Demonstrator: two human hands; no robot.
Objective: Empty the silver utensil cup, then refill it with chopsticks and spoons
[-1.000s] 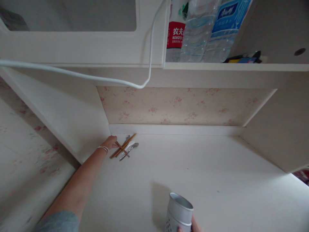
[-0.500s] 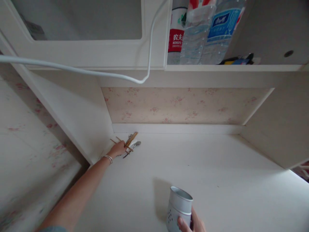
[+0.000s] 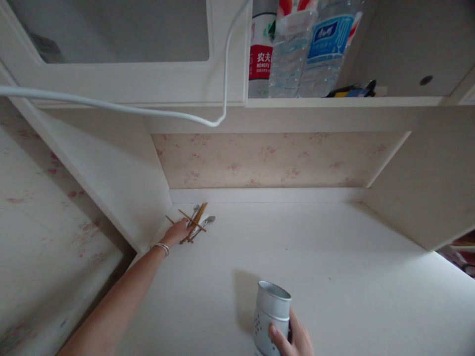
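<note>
Head view: right hand curls fingers round white can with small holes. Left hand touches chopsticks beside spoons; cannot tell if fingers close on any.

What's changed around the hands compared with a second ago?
The left hand has shifted rightward and toward the camera, onto the pile of utensils; two crossing chopsticks there now lie spread further apart. Whether it grips any is unclear. The right hand still holds the pale perforated cup, and the bottles stay on the shelf.
</note>
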